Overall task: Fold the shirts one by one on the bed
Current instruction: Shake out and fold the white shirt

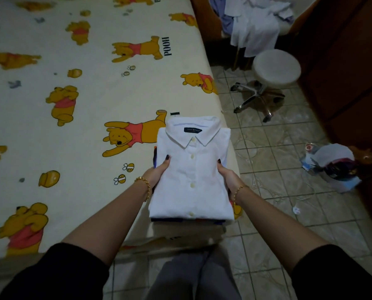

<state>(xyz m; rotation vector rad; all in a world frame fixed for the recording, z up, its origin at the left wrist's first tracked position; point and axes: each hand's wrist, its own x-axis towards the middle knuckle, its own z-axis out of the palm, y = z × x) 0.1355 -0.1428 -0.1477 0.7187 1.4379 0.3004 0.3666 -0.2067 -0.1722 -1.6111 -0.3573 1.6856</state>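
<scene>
"POOH" on bed sheet (107, 100), beside bear prints (137, 49); label (193, 130) on shirt (191, 180) collar illegible.

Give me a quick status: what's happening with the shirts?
Left hand, right hand: gripping the stack by its sides. Folded white shirt on top, by the bed. Nothing blocking.

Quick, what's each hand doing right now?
Left hand: thumb on top, gripping the left edge of the white folded shirt.
Right hand: gripping its right edge the same way.
</scene>
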